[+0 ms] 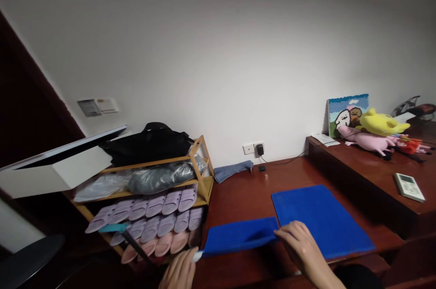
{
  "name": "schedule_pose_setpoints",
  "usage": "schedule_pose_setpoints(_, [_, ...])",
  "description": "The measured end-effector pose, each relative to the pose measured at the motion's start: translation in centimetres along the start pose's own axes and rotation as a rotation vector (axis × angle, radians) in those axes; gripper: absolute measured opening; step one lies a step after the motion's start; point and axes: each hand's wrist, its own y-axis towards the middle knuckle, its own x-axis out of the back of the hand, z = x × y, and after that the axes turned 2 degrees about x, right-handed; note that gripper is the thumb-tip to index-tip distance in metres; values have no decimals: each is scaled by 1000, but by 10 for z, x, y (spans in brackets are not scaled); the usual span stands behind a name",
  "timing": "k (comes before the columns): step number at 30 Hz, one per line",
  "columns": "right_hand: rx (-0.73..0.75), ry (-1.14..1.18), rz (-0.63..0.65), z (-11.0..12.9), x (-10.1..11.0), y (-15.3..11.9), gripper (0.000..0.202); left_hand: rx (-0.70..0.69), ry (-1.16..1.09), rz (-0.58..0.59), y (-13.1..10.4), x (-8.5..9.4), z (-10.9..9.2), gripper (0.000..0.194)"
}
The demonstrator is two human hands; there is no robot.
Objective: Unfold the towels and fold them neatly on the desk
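Evidently, right hand (297,241) pinching edge of smaller blue sheet (240,236), left hand (179,270), grip unclear, desktop (238,200) stretching behind.

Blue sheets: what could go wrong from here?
1. The right hand holds one end of the left sheet; the left hand's grip is unclear, so that end might slip.
2. The right hand is close to the right sheet and could nudge it askew.
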Motion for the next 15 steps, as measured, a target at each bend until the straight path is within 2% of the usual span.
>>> schedule_pose_setpoints(4, [55,-29,-72,-10,58,39,34,-46,-52,-17,61,28,14,40])
schedule_pose_setpoints(8, [60,-56,-61,-24,114,54,31,-41,-216,65,113,57,18,39])
schedule_pose_setpoints(12, [10,-22,-17,-35,160,43,29,214,-533,210,152,73,3,26])
schedule_pose_setpoints(15, [-67,14,12,-43,188,29,27,395,-794,382,176,72,-15,25])
